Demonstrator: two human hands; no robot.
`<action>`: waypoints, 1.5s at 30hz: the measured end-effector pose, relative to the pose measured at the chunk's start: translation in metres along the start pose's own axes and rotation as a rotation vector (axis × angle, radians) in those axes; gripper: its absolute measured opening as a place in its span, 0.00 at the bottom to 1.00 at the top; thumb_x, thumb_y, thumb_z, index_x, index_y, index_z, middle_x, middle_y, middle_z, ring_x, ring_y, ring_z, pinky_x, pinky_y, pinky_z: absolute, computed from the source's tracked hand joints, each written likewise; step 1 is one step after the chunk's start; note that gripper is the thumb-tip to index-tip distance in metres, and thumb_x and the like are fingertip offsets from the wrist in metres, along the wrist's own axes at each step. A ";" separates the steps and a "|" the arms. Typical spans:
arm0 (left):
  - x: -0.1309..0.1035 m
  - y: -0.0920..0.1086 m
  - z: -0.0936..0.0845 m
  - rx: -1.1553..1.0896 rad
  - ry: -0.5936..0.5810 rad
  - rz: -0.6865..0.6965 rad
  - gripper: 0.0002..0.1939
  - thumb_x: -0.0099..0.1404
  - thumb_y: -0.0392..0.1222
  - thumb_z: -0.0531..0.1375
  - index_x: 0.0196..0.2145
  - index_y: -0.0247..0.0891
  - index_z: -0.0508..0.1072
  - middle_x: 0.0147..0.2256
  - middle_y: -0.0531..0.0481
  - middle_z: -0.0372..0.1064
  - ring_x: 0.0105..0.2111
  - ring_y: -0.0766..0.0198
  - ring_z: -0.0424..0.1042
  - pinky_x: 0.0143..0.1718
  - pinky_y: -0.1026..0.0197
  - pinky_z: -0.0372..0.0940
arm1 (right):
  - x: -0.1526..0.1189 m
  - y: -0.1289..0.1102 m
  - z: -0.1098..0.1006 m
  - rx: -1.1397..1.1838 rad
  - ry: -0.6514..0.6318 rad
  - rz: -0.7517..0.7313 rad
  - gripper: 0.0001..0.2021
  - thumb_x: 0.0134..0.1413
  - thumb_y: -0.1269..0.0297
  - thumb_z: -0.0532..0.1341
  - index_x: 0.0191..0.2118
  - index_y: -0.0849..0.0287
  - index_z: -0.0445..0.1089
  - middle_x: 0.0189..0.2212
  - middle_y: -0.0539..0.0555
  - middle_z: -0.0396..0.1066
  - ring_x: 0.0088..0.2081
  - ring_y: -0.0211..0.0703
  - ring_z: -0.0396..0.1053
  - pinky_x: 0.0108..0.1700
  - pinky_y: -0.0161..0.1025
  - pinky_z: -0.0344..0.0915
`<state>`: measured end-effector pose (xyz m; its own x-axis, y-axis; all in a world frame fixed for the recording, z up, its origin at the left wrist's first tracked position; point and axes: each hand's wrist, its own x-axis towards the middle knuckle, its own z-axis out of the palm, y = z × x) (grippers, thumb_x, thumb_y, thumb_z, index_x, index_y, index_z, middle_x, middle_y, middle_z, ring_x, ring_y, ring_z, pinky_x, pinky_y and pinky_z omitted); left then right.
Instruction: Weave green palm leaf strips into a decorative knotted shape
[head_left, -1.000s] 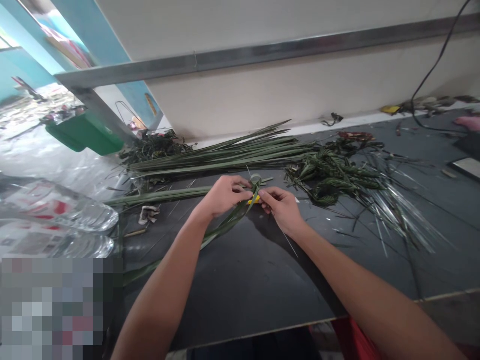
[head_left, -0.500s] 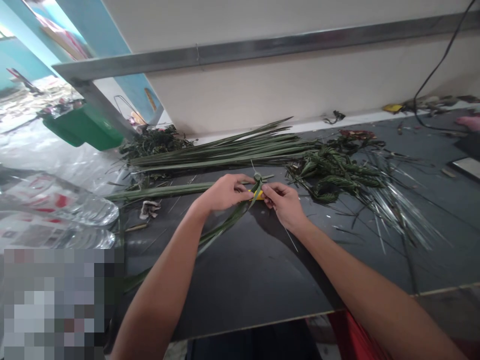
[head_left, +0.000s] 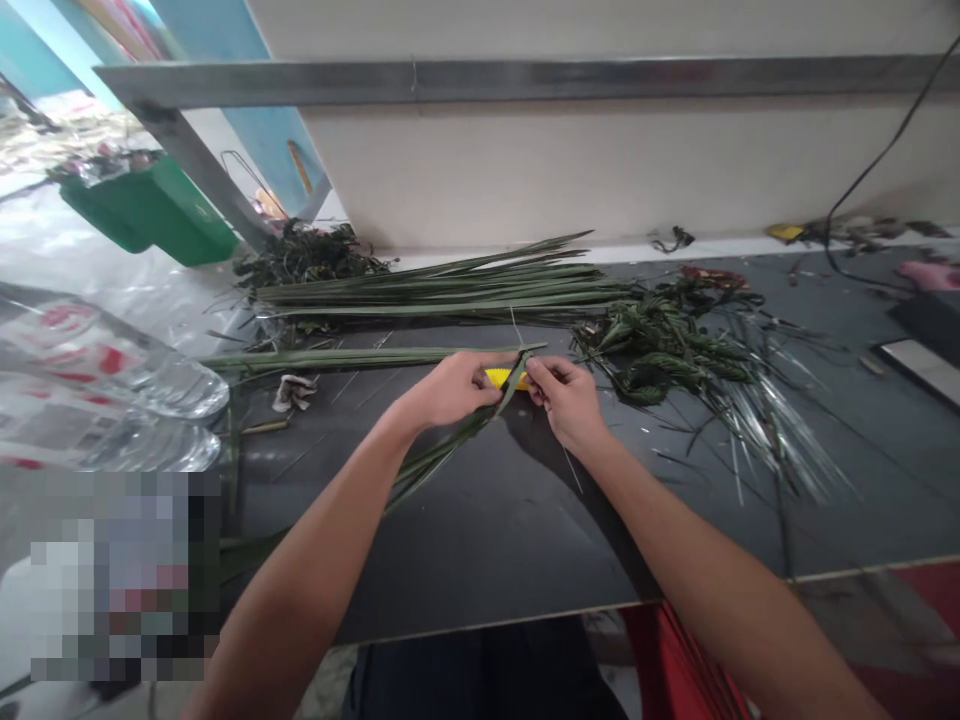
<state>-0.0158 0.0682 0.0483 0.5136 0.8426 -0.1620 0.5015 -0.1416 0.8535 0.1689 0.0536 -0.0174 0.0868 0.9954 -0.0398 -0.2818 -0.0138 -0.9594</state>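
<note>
Both hands meet over the dark table. My left hand [head_left: 450,392] is closed, pinching a long green leaf strip [head_left: 513,385]; the rest of the strips [head_left: 427,465] trail down under my left forearm. Opposite it, my right hand [head_left: 568,402] is closed on the folded upper end of the same strip. A thin wire [head_left: 572,468] sticks out below my right hand, and a similar thin end rises above the fold. Between the hands shows a yellow ridged piece [head_left: 496,378]; fingers and leaf partly cover it, and I cannot tell what it is.
Long cut leaves [head_left: 435,295] lie along the back of the table [head_left: 480,560]. Braided green leaf pieces [head_left: 660,345] with thin wires [head_left: 787,430] are on the right. Water bottles [head_left: 112,370] and a green bin [head_left: 161,210] stand left. A black cable [head_left: 862,175] hangs at right.
The loop of leaf standing above my fingers has been drawn down flatter. More of the yellow piece shows beside my left fingers. The camera view has tilted slightly.
</note>
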 end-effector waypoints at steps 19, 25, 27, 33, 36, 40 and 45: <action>-0.016 -0.016 0.029 -0.222 0.282 -0.031 0.27 0.63 0.38 0.62 0.61 0.37 0.72 0.34 0.48 0.78 0.34 0.61 0.79 0.41 0.60 0.71 | -0.005 0.004 0.006 -0.060 -0.065 0.022 0.20 0.40 0.45 0.73 0.29 0.57 0.76 0.23 0.52 0.74 0.23 0.37 0.65 0.23 0.35 0.59; -0.019 -0.018 0.028 -0.216 0.243 -0.011 0.30 0.63 0.37 0.61 0.64 0.39 0.70 0.30 0.53 0.74 0.33 0.64 0.78 0.41 0.62 0.69 | -0.006 0.003 0.007 -0.069 -0.075 0.018 0.20 0.40 0.44 0.73 0.29 0.57 0.75 0.23 0.52 0.73 0.23 0.37 0.65 0.23 0.36 0.58; -0.020 -0.018 0.029 -0.226 0.215 -0.001 0.32 0.64 0.36 0.60 0.65 0.39 0.68 0.29 0.55 0.71 0.32 0.66 0.77 0.42 0.62 0.69 | -0.006 0.002 0.007 -0.069 -0.074 0.015 0.19 0.40 0.45 0.73 0.29 0.56 0.75 0.23 0.52 0.73 0.23 0.37 0.65 0.23 0.36 0.59; -0.025 -0.019 0.035 -0.216 0.173 -0.007 0.33 0.63 0.35 0.60 0.66 0.40 0.66 0.26 0.58 0.67 0.29 0.68 0.74 0.39 0.64 0.68 | -0.006 0.004 0.006 -0.078 -0.081 0.009 0.18 0.42 0.47 0.73 0.28 0.57 0.76 0.22 0.52 0.73 0.22 0.37 0.65 0.23 0.36 0.59; -0.025 -0.019 0.039 -0.243 0.239 -0.022 0.32 0.63 0.36 0.61 0.65 0.39 0.68 0.29 0.55 0.71 0.30 0.66 0.76 0.37 0.64 0.68 | -0.005 0.005 0.006 -0.045 -0.082 0.015 0.17 0.42 0.48 0.73 0.28 0.57 0.76 0.22 0.51 0.73 0.22 0.36 0.64 0.23 0.35 0.59; -0.025 -0.019 0.043 -0.185 0.320 -0.025 0.29 0.63 0.37 0.61 0.62 0.37 0.72 0.27 0.53 0.73 0.28 0.66 0.74 0.36 0.64 0.67 | -0.004 0.005 0.005 -0.021 -0.090 0.020 0.17 0.42 0.48 0.73 0.28 0.57 0.76 0.22 0.51 0.72 0.22 0.36 0.63 0.23 0.36 0.59; -0.026 -0.023 0.044 -0.166 0.323 0.020 0.29 0.63 0.35 0.60 0.62 0.35 0.72 0.27 0.53 0.74 0.28 0.67 0.74 0.36 0.64 0.66 | -0.004 0.004 0.003 -0.028 -0.127 0.058 0.18 0.41 0.48 0.74 0.28 0.59 0.76 0.23 0.51 0.72 0.23 0.35 0.63 0.23 0.36 0.58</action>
<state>-0.0098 0.0266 0.0113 0.2627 0.9649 -0.0022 0.3605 -0.0960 0.9278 0.1643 0.0495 -0.0203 -0.0507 0.9968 -0.0614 -0.2560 -0.0724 -0.9640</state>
